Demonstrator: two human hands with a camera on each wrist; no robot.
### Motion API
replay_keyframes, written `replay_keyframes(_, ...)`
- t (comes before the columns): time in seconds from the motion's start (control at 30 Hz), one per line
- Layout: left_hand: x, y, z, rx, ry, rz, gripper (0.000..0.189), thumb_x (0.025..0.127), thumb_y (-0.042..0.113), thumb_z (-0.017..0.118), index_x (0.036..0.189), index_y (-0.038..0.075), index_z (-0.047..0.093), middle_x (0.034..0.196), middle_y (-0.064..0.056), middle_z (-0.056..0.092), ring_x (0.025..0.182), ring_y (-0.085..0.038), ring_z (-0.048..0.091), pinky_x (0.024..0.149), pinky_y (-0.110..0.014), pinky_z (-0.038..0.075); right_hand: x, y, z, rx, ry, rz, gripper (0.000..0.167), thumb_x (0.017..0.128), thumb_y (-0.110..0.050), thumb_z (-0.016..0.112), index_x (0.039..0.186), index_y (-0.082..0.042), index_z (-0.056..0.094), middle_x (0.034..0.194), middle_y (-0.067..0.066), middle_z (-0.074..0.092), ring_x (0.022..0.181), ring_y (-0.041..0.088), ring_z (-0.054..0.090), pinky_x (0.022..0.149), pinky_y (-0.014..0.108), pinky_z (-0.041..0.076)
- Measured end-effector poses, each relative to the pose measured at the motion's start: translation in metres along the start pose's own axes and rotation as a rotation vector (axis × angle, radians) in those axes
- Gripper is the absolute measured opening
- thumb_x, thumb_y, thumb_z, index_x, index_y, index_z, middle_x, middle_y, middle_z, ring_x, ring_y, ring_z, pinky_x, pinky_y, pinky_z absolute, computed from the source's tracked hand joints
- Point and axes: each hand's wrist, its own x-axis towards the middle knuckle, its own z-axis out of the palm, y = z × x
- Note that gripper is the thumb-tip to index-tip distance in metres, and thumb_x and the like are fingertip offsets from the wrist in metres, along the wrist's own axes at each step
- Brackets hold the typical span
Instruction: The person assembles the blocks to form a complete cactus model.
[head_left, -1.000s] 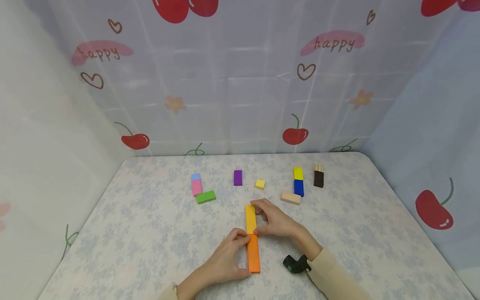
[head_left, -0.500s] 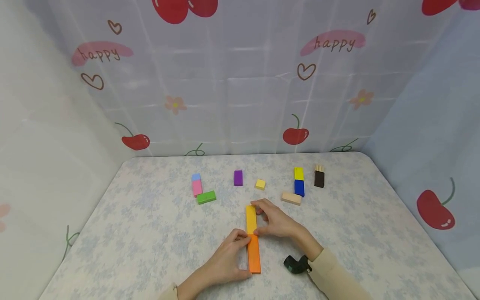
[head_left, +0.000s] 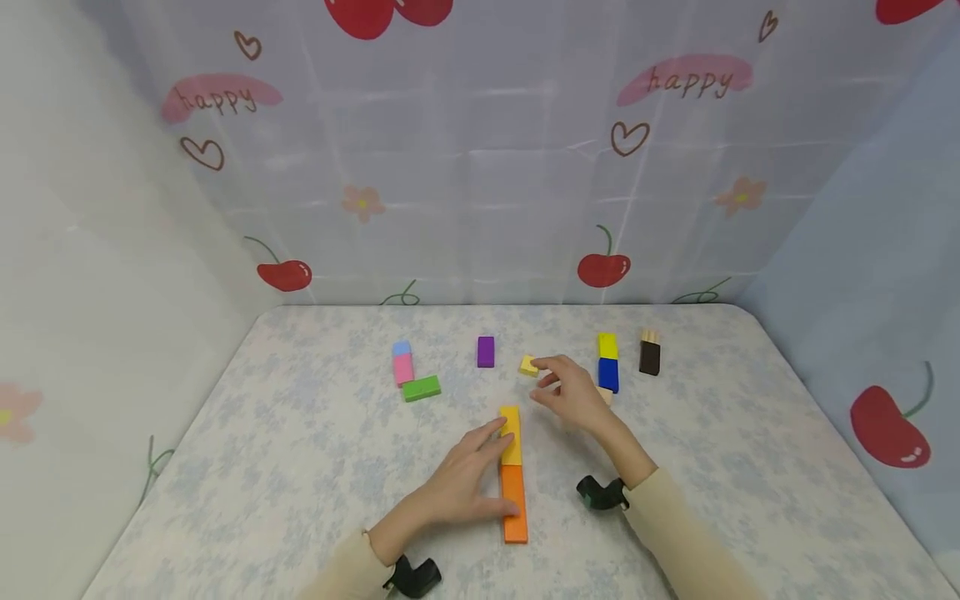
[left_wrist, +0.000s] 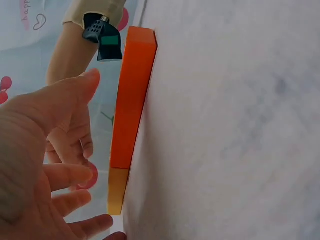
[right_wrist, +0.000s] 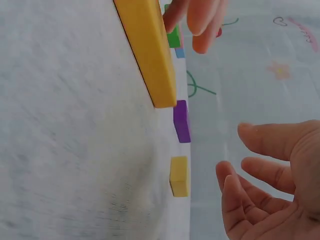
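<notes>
A long orange block (head_left: 513,483) and a golden-yellow block (head_left: 512,455) lie end to end in a line on the table. Over this line is my left hand (head_left: 459,479), its fingers spread and extended. The left wrist view shows a gap between its thumb and the orange block (left_wrist: 134,100). My right hand (head_left: 576,398) hovers farther back, fingers loosely bent with nothing between them. Its fingertips are closest to a small pale-yellow block (head_left: 527,367), which stands apart from the hand in the right wrist view. A beige block (head_left: 605,396) is partly hidden behind the right hand.
Back left, light-blue (head_left: 402,347), pink (head_left: 403,368) and green (head_left: 422,388) blocks sit together. A purple block (head_left: 486,352) stands at the back middle. Bright-yellow (head_left: 607,345) and blue (head_left: 608,375) blocks adjoin at the right, near a dark-brown piece (head_left: 649,358) with pale tips.
My right hand has left the golden-yellow block and moved back toward the small pale-yellow one. My left hand has loosened from the orange block and risen slightly, fingers spreading. The head view has shifted a little.
</notes>
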Motion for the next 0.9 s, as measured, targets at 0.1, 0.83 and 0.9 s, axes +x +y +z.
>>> replay_keyframes(0.1, 0.007, -0.005, 0.002, 0.02, -0.046, 0.01, 0.091, 0.08, 0.057, 0.074, 0.151, 0.011, 0.039, 0.163, -0.005, 0.022, 0.149, -0.027, 0.024, 0.114, -0.055, 0.03, 0.013, 0.004, -0.006, -0.018, 0.042, 0.05, 0.049, 0.09, -0.013, 0.07, 0.134, 0.001, 0.055, 0.127, 0.022, 0.057, 0.098, 0.03, 0.067, 0.079, 0.042, 0.058)
replay_keyframes(0.83, 0.007, -0.008, 0.007, 0.045, -0.079, -0.039, 0.086, 0.08, 0.058, 0.072, 0.15, 0.017, 0.041, 0.162, 0.001, 0.025, 0.149, -0.026, 0.023, 0.115, -0.051, 0.028, 0.055, 0.028, 0.007, -0.111, -0.012, 0.196, 0.043, 0.087, -0.009, 0.072, 0.126, 0.004, 0.061, 0.114, 0.019, 0.062, 0.092, 0.027, 0.062, 0.082, 0.041, 0.055)
replay_keyframes(0.9, 0.008, -0.008, 0.007, 0.05, -0.079, -0.034, 0.086, 0.081, 0.059, 0.071, 0.15, 0.017, 0.041, 0.162, 0.001, 0.025, 0.149, -0.026, 0.023, 0.114, -0.051, 0.028, 0.057, 0.029, 0.007, -0.13, -0.018, 0.19, 0.04, 0.087, -0.008, 0.071, 0.124, 0.005, 0.063, 0.107, 0.019, 0.064, 0.09, 0.027, 0.062, 0.083, 0.042, 0.055)
